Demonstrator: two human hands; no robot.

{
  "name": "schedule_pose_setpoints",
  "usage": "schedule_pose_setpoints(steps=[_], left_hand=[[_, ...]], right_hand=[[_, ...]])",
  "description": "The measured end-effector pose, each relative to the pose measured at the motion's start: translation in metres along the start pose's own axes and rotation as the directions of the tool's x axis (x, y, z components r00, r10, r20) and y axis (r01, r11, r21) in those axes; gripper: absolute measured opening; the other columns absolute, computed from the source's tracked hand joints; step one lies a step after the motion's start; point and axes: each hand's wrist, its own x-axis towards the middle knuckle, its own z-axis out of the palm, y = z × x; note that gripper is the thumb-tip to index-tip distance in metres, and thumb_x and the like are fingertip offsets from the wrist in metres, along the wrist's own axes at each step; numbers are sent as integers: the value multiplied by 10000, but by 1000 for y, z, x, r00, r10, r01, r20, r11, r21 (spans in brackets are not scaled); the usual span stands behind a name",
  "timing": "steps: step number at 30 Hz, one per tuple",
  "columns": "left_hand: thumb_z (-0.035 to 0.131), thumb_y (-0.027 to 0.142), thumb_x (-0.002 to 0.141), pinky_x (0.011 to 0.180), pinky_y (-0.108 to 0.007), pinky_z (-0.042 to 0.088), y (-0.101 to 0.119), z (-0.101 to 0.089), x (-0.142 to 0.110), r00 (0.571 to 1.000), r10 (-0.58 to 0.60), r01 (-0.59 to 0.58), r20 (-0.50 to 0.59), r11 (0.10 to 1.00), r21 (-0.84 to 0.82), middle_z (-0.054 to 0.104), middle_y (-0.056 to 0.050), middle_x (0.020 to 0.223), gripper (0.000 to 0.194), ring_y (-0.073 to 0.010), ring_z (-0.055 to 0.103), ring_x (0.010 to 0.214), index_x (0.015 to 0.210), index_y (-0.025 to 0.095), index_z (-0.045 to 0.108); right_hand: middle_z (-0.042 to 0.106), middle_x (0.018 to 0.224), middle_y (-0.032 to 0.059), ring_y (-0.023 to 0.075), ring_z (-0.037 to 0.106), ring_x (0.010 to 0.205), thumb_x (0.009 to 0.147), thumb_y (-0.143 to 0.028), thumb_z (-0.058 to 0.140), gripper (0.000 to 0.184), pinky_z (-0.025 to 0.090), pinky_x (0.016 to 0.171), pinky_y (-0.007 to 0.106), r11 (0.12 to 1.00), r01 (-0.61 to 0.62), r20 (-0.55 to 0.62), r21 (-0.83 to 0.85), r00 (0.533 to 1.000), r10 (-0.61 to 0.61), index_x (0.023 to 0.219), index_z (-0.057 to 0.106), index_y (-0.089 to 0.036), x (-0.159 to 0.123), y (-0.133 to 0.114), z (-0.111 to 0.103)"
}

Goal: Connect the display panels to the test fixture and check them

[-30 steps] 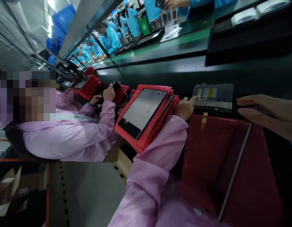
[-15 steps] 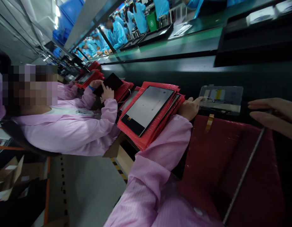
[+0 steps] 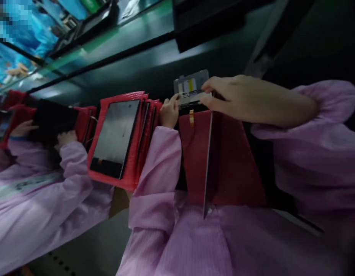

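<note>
A dark green conveyor bench runs across the upper view; a co-worker in a pink sleeve is seen at far left, handling a dark panel. Beside the person's own left arm a stack of red bubble-wrap pouches is noted, a display panel lying face-up on top.

Directly ahead, a red pouch lies flat against the person's lap edge, with a thin panel stood on edge over it, seen edge-on. A gold flex cable runs up from it to a small grey circuit board resting on the bench just beyond the pouch.

The board is pinched from both ends: left hand with fingertips closed against its lower left corner, right hand with thumb and fingers closed over its right edge. Motion blur leaves the exact contact uncertain.

Step judged in hand: seating or pressing the flex connection at the board. The next move would call for light, steady pressure without creasing the cable or tipping the panel.
</note>
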Motion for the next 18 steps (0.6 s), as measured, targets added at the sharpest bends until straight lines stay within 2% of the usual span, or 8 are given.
schedule_pose_setpoints(steps=[5, 12, 18], left_hand=[[384, 233, 947, 969, -332, 436, 0, -2, -2, 1000, 8, -8, -29, 1000, 7, 627, -80, 1134, 408, -223, 588, 1048, 1315, 257, 558], [395, 233, 945, 963, -340, 448, 0, -1, -2, 999, 3, -2, -40, 1000, 26, 634, -82, 1139, 407, -227, 604, 1036, 1315, 250, 562], [387, 236, 950, 953, -341, 454, 1, -2, -2, 1000, 0, 2, -31, 999, 39, 639, -79, 1125, 400, -228, 607, 1046, 1307, 255, 566]], right_hand=[[603, 1172, 111, 320, 594, 1007, 978, -496, 283, 452, 460, 847, 468, 1000, 15, -5, 10, 1000, -15, 1130, 531, -149, -2, -1, 0], [624, 1128, 64, 292, 602, 1034, 956, -561, 331, 495, 446, 907, 434, 1000, -20, -8, 13, 1000, 20, 1174, 552, -176, 0, 4, 2], [629, 1097, 77, 304, 614, 1007, 960, -521, 360, 447, 464, 878, 452, 1000, -6, -5, 20, 1000, 6, 1144, 570, -172, -1, 3, -2]])
